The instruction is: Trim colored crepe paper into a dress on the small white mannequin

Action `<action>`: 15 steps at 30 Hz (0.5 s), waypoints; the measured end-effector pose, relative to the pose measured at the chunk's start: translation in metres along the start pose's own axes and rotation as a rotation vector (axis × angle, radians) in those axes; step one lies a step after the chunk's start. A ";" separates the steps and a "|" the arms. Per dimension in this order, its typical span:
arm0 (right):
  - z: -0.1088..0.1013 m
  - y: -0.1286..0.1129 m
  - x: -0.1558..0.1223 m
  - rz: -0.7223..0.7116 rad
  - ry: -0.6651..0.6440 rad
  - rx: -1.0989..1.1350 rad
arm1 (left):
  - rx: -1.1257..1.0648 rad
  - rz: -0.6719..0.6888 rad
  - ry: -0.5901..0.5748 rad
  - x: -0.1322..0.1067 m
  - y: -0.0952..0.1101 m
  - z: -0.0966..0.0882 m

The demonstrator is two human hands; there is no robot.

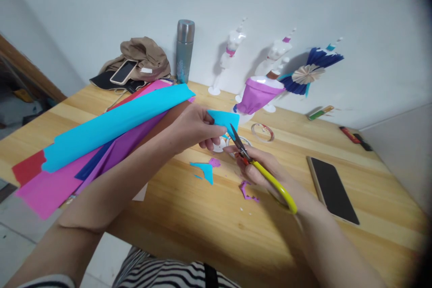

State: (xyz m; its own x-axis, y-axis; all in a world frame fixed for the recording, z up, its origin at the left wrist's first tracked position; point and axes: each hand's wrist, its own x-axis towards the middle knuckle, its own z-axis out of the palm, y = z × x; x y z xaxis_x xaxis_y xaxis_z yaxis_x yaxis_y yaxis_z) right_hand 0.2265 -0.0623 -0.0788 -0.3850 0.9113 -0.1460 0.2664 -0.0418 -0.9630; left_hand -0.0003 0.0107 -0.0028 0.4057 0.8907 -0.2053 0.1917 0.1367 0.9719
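My left hand (199,128) pinches a small piece of bright blue paper (223,118) above the table, its fingers closed on the left edge. In my right hand (258,166) is a pair of scissors (266,176) with yellow handles and dark blades, pointing up and left. The blade tips lie at the lower right part of the blue piece; whether they are parted is hard to tell. Below lie a blue paper scrap (206,172), a small purple scrap (214,162) and a jagged purple strip (248,192). Behind my hands, a roll of tape (241,141) is partly hidden.
Coloured paper sheets (114,121) are piled at left, near a cap, cloth bag and phone (123,72). A thermos (185,51) and several white mannequins (232,49) stand at the wall, one in purple paper (258,94). Another phone (333,189) lies right, another tape roll (263,132) behind.
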 end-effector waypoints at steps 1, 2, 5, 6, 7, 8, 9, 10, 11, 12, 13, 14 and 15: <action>0.000 -0.001 0.000 0.007 -0.007 0.023 | -0.004 0.002 -0.003 0.000 0.000 0.000; 0.001 -0.002 -0.001 0.009 -0.011 0.037 | -0.008 0.005 -0.005 0.000 0.000 0.001; 0.001 -0.005 -0.001 0.014 -0.023 0.041 | -0.017 0.008 -0.003 0.000 -0.001 0.001; 0.002 -0.005 -0.001 0.008 -0.030 0.037 | -0.018 0.010 -0.002 0.000 -0.001 0.001; 0.001 -0.005 -0.001 -0.001 -0.032 0.031 | -0.018 0.013 -0.001 0.000 -0.001 0.001; 0.001 -0.005 0.000 -0.015 -0.034 0.025 | -0.016 0.017 0.002 0.000 -0.001 0.000; 0.001 -0.003 0.000 -0.030 -0.036 0.019 | -0.012 0.022 0.004 -0.001 -0.001 0.000; 0.000 -0.002 0.001 -0.047 -0.033 0.015 | -0.005 0.027 0.007 -0.001 -0.001 0.000; 0.000 0.000 0.001 -0.060 -0.030 0.012 | 0.004 0.028 0.010 -0.001 -0.001 -0.001; 0.000 0.002 0.002 -0.069 -0.024 0.010 | 0.012 0.028 0.014 -0.001 -0.001 -0.001; -0.001 0.003 0.002 -0.074 -0.015 0.006 | 0.019 0.027 0.019 -0.001 -0.001 -0.001; 0.000 0.004 0.002 -0.077 -0.008 -0.005 | 0.025 0.022 0.021 -0.001 -0.001 -0.001; 0.000 0.003 0.002 -0.077 0.000 -0.019 | 0.028 0.018 0.023 -0.001 -0.001 -0.001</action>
State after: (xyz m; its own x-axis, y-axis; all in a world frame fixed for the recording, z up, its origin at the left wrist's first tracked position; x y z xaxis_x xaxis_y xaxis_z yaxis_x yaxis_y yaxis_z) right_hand 0.2262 -0.0604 -0.0819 -0.4046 0.9117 -0.0719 0.2533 0.0362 -0.9667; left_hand -0.0014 0.0097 -0.0034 0.3882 0.9028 -0.1851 0.2094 0.1092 0.9717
